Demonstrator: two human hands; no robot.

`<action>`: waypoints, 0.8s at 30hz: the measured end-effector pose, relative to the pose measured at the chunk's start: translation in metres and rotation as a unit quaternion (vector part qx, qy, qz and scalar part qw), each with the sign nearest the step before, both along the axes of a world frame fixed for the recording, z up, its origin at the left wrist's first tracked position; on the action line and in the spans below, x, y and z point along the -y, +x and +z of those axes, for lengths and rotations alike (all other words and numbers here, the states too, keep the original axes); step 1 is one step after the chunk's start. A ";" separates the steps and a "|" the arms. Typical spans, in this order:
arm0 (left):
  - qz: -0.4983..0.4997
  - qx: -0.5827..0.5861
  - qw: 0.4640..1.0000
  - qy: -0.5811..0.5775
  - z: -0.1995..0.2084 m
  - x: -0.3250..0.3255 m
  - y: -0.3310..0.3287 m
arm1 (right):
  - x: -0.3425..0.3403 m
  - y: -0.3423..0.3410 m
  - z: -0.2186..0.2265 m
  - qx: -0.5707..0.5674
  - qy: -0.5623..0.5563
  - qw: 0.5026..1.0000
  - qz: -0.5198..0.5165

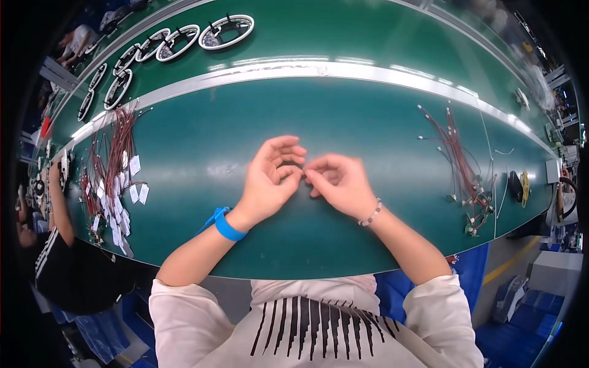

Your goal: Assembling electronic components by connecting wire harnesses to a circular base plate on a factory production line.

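Observation:
Above the middle of the green table (294, 239), my left hand (270, 179) and my right hand (342, 184) meet at the fingertips. The left thumb and forefinger come together while its other fingers curl loosely above. My right hand pinches with thumb and forefinger against the left fingertips. Anything between them is too small or hidden to make out. Off to the left lies a bundle of dark red wires (120, 138) with white tags (116, 205). On the right is a looser group of red-brown wires (459, 153) with small connectors and little parts at their near ends.
Behind a pale rail (319, 69), several white-rimmed rings (226, 33) rest on a green surface. Toward the right edge are a black item (514, 186), a yellow item (525, 187) and a thin pale cord (488, 132). At left, another person's arm (60, 205) reaches over the table.

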State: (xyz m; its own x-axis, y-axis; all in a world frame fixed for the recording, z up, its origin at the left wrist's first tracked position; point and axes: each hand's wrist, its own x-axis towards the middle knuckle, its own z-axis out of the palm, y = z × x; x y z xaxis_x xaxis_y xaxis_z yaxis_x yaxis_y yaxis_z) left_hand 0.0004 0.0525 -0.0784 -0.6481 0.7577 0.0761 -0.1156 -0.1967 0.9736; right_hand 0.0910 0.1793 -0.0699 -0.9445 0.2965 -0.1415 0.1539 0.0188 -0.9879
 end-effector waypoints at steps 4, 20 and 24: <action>-0.015 -0.045 0.999 -0.010 -0.002 -0.006 0.001 | -0.006 -0.003 0.001 0.031 0.013 0.999 0.012; 0.016 -0.046 0.998 -0.040 -0.004 -0.007 0.001 | -0.020 -0.012 -0.013 -0.202 0.274 0.939 0.042; 0.014 -0.075 0.996 -0.043 -0.004 -0.007 0.006 | -0.020 -0.011 -0.013 -0.177 0.267 0.946 0.058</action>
State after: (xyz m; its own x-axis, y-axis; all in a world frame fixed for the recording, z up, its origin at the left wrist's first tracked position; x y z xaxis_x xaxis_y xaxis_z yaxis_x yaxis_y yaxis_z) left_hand 0.0063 0.0598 -0.0827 -0.6552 0.7475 0.1096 0.0366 -0.1134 0.9929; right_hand 0.0803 0.1992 -0.0829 -0.9353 0.1283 0.3298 -0.2180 0.5253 -0.8225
